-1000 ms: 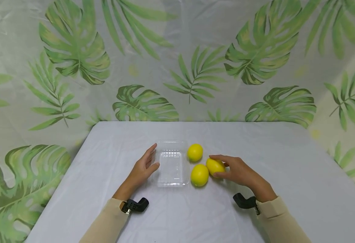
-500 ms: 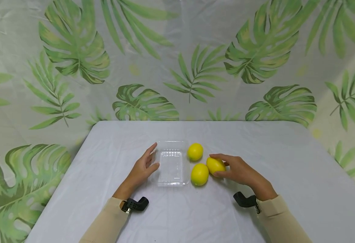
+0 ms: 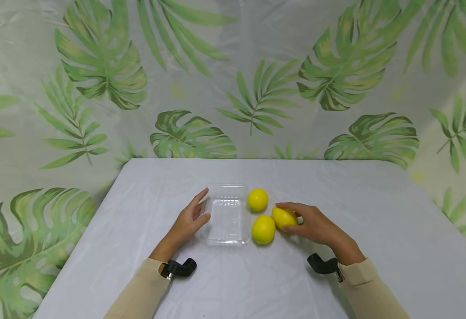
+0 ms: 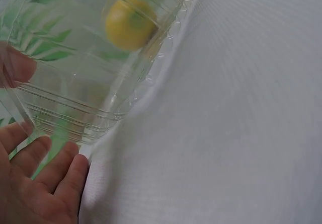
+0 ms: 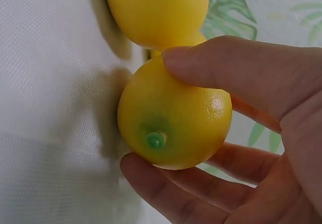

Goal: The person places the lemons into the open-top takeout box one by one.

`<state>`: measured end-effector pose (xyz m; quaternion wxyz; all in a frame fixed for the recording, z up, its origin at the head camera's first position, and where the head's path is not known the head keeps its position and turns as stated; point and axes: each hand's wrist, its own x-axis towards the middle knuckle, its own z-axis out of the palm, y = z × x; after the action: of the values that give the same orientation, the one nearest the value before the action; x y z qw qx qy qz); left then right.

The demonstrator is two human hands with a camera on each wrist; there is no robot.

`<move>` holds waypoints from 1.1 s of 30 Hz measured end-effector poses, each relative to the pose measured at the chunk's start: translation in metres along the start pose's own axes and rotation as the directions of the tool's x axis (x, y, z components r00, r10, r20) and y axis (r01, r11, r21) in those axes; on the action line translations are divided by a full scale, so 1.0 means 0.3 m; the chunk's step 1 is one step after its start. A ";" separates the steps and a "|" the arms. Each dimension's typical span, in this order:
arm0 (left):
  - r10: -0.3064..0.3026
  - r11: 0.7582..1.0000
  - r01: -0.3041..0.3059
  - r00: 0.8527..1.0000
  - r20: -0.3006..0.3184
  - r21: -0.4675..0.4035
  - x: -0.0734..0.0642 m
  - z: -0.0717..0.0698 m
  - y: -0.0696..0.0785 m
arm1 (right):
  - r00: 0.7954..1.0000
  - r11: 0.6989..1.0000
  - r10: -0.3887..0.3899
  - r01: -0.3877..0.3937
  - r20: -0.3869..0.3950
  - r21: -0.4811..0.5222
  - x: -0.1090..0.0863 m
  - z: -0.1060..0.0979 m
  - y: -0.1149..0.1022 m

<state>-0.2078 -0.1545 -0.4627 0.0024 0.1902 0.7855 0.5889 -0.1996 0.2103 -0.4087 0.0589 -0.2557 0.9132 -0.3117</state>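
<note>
A clear plastic container lies on the white table with no fruit in it. My left hand is at its left side, fingers nearly straight and spread, fingertips by the wall. The thumb tip overlaps the rim; in the left wrist view it shows through the plastic. My right hand holds a yellow lemon between thumb and fingers; a green stem nub shows on its end. The lemon sits low, beside a second lemon. A third lemon stands farther back, near the container's right edge.
The table is covered by a white cloth. Behind it hangs a pale backdrop printed with green leaves. A black wrist camera is worn on the left wrist and another black camera on the right.
The head view shifts very slightly. Both hands, the container and the lemons keep their places relative to each other.
</note>
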 end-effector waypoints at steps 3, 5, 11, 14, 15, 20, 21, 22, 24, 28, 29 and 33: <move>0.002 1.000 -0.002 1.000 0.013 -0.002 0.001 0.000 -0.001 | 1.000 1.000 -0.008 0.008 -0.018 0.010 -0.004 0.002 0.002; 0.004 1.000 -0.004 1.000 0.011 -0.006 0.000 -0.001 0.004 | 0.999 1.000 -0.020 0.021 -0.033 0.011 -0.006 0.003 0.001; 0.046 0.999 -0.045 0.999 0.014 -0.027 -0.018 0.001 0.071 | 0.998 0.999 -0.030 0.031 -0.055 0.022 -0.011 0.002 -0.003; 0.057 0.998 -0.057 0.998 0.033 -0.015 -0.024 0.005 0.104 | 0.998 1.000 -0.025 0.025 -0.056 0.012 -0.014 0.001 -0.002; 0.056 0.998 -0.056 0.998 0.038 -0.014 -0.025 0.006 0.107 | 0.998 1.000 -0.026 0.027 -0.058 0.009 -0.015 0.000 -0.002; 0.049 0.999 -0.049 0.998 0.034 -0.002 -0.032 0.005 0.119 | 0.994 0.997 -0.074 0.074 -0.084 -0.002 -0.005 -0.010 -0.005; 0.047 0.999 -0.047 0.998 0.031 -0.002 -0.033 0.004 0.119 | 0.992 0.997 -0.084 0.083 -0.091 -0.006 -0.001 -0.012 -0.007; 0.046 0.999 -0.046 0.999 0.027 0.000 -0.033 0.003 0.119 | 0.991 0.996 -0.092 0.092 -0.098 -0.009 0.003 -0.014 -0.008; 0.044 0.999 -0.044 0.999 0.024 -0.005 -0.033 0.000 0.113 | 0.989 0.995 -0.101 0.101 -0.108 -0.012 0.009 -0.019 -0.011; 0.037 0.999 -0.037 0.999 0.032 -0.015 -0.022 -0.002 0.065 | 0.990 0.996 -0.090 0.090 -0.112 -0.002 0.015 -0.024 -0.018; 0.036 0.999 -0.036 0.999 0.033 -0.018 -0.018 -0.002 0.049 | 0.990 0.996 -0.085 0.085 -0.111 -0.001 0.016 -0.024 -0.019; 0.037 0.999 -0.036 0.999 0.020 -0.002 -0.007 -0.005 -0.002 | 0.991 0.997 -0.081 0.081 -0.108 -0.004 0.027 -0.025 -0.024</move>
<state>-0.2064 -0.1566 -0.4632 -0.0002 0.2105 0.7814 0.5874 -0.2054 0.2053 -0.3980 -0.0034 -0.2752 0.9039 -0.3274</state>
